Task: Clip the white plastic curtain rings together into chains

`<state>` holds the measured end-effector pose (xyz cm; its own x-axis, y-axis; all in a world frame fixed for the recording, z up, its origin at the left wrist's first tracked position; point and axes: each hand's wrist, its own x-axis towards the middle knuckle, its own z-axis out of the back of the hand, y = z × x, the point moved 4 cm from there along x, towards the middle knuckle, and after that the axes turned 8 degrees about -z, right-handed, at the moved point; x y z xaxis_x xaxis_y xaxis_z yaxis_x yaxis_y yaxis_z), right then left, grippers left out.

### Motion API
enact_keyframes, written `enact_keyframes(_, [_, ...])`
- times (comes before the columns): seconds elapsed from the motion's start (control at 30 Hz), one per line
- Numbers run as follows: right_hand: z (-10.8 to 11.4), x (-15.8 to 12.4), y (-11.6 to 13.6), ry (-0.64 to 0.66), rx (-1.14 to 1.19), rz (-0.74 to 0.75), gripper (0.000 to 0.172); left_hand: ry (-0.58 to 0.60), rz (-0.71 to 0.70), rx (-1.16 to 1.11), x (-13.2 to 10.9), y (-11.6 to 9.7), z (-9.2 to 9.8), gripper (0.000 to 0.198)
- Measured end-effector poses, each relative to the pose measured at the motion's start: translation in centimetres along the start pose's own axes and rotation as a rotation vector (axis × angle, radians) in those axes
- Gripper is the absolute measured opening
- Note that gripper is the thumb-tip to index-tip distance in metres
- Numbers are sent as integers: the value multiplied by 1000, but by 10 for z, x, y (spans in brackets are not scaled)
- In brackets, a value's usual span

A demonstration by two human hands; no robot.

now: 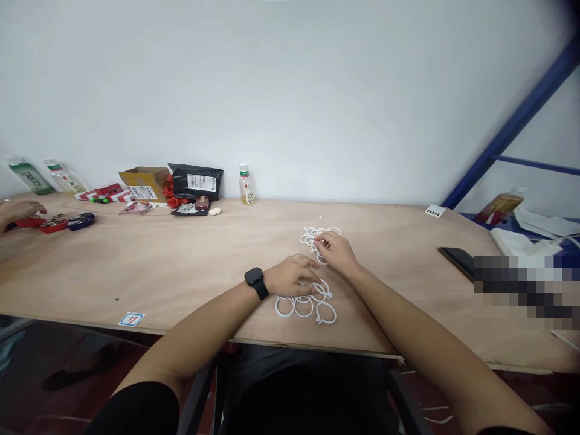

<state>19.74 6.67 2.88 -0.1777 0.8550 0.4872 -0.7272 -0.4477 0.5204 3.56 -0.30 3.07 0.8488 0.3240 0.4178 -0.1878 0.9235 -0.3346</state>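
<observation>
White plastic rings lie in two groups on the wooden table. My left hand (293, 276), with a black watch on the wrist, is over the near group, where a white ring (326, 313) lies at the right and another ring (284, 307) at the left. Its fingers are apart and partly cover some rings; nothing is seen held in it. Above and to the right, my right hand (334, 249) reaches to the far group of rings (312, 232). Its thumb and fingertips are pressed together at those rings, and what they hold is too small to make out.
A bottle (246, 186), a black package (197, 182) and a cardboard box (144, 183) stand by the wall. Another person's hand (22, 209) is at far left near red containers (54, 225). A phone (457, 260) and white power strip (435, 211) lie right.
</observation>
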Motion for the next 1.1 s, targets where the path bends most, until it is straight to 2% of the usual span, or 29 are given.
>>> enact_keyframes(0.13, [-4,-1,-1,24,22,5,14,37,74,40,-3,9,-4,15])
enact_keyframes(0.27, [-3,-1,-2,28,48,8,13,19,140,36,-7,18,0,9])
enact_keyframes(0.37, [-1,-2,4,51,100,54,14,-48,149,22,-8,22,5,10])
enact_keyframes(0.47, [-1,-5,11,91,148,92,17,-187,170,34,-9,24,15,12])
enact_keyframes(0.63, [-5,-10,17,163,261,51,23,-388,211,76,-15,28,26,9])
enact_keyframes(0.77, [-8,-10,18,152,314,7,22,-427,199,83,-15,29,26,8])
enact_keyframes(0.87, [-7,-12,24,170,335,6,20,-450,200,68,-14,29,27,19])
enact_keyframes(1.1, [-11,-18,31,269,463,-42,21,-508,321,-55,-15,32,29,23])
